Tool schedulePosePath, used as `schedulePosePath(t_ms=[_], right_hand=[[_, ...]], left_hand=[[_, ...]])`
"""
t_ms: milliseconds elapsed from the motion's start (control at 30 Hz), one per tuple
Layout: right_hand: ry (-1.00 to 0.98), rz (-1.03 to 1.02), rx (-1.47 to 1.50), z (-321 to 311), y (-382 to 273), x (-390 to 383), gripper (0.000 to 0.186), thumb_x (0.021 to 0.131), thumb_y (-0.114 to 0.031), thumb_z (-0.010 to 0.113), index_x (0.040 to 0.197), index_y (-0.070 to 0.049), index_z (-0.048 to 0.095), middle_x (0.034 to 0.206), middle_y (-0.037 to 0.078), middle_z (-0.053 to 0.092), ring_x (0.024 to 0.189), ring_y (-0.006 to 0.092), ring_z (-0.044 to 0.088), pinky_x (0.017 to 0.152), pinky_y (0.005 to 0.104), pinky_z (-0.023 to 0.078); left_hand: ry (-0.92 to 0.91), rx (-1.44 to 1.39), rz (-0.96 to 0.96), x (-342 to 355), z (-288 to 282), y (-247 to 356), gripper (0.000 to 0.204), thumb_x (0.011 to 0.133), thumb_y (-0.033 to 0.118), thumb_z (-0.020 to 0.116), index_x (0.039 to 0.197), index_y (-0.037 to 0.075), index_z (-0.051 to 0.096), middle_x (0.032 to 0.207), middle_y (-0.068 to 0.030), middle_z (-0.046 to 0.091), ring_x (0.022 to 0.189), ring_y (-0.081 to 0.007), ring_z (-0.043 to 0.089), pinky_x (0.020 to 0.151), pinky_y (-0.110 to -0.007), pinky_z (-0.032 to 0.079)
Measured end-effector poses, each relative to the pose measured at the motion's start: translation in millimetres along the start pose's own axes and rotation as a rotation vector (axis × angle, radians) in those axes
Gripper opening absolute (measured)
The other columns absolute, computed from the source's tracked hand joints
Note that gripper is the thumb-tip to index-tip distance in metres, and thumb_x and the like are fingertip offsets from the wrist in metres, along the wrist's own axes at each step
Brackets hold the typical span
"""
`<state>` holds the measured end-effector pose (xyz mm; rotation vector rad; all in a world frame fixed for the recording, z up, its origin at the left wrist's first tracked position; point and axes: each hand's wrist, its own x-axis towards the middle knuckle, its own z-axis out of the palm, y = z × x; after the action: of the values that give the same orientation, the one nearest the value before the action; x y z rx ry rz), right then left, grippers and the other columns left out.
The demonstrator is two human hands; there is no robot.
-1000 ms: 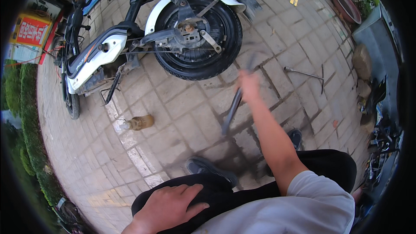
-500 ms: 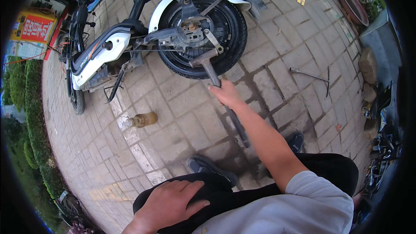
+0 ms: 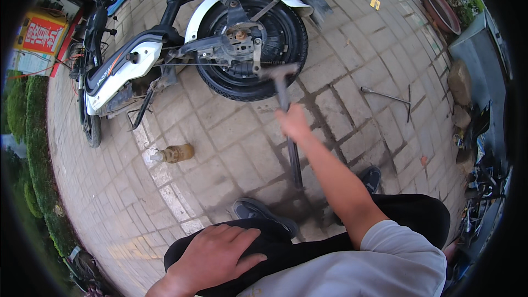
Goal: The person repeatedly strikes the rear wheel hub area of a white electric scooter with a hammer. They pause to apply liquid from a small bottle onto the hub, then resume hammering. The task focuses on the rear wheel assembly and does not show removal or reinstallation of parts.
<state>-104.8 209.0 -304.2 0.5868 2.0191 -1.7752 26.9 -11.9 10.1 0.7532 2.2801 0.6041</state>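
Observation:
My right hand (image 3: 292,122) is wrapped around the long handle of a hammer (image 3: 284,94), whose blurred head overlaps the lower right of the rear wheel (image 3: 219,82) of a white-and-black electric scooter (image 3: 127,71); whether they touch I cannot tell. A corroded axle nut and a small metal arm (image 3: 257,55) show at the hub. My left hand (image 3: 223,253) rests palm down, fingers outstretched, on my black-trousered left thigh, holding nothing.
A bottle of brownish liquid (image 3: 179,153) stands on the pavers (image 3: 236,148). A T-shaped wrench (image 3: 385,94) lies right of the wheel. Rocks (image 3: 460,80) and clutter line the right edge, with a reddish basin (image 3: 440,10) behind. A hedge (image 3: 38,181) runs along the left.
The hammer has swung about: further right and blurred a second ago, over the hub's lower part half a second ago, now slightly right of that. My left hand stays on the thigh.

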Motion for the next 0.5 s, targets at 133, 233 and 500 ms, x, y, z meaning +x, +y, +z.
schedulePosePath(t_ms=[133, 233, 500], right_hand=[[-0.424, -0.275, -0.610, 93.5, 28.8, -49.5, 0.032, 0.080, -0.024, 0.062, 0.099, 0.001, 0.065, 0.094, 0.026, 0.067, 0.088, 0.0419, 0.066, 0.079, 0.0495, 0.053], [-0.668, -0.401, -0.663, 116.7, -11.6, -81.8, 0.032, 0.079, -0.025, 0.063, 0.098, 0.000, 0.067, 0.094, 0.027, 0.067, 0.090, 0.0412, 0.066, 0.080, 0.0495, 0.052], [-0.045, -0.114, 0.003, 25.3, -33.7, -10.0, 0.030, 0.083, -0.024, 0.068, 0.081, 0.003, 0.056, 0.065, 0.012, 0.057, 0.052, 0.0198, 0.056, 0.048, 0.0358, 0.044]], left_hand=[[-0.015, 0.016, -0.053, 2.0, -0.5, 4.2, 0.043, 0.083, 0.036, 0.073, 0.112, 0.006, 0.065, 0.095, -0.0118, 0.069, 0.086, -0.0310, 0.067, 0.078, -0.038, 0.054], [0.023, -0.001, -0.059, 0.4, -0.2, 6.1, 0.041, 0.084, 0.036, 0.071, 0.108, 0.004, 0.064, 0.088, -0.0115, 0.067, 0.082, -0.0296, 0.066, 0.075, -0.036, 0.054], [0.080, -0.025, -0.076, -6.7, 2.8, 2.0, 0.041, 0.083, 0.034, 0.073, 0.108, 0.004, 0.064, 0.089, -0.0123, 0.067, 0.083, -0.0305, 0.066, 0.077, -0.038, 0.054]])
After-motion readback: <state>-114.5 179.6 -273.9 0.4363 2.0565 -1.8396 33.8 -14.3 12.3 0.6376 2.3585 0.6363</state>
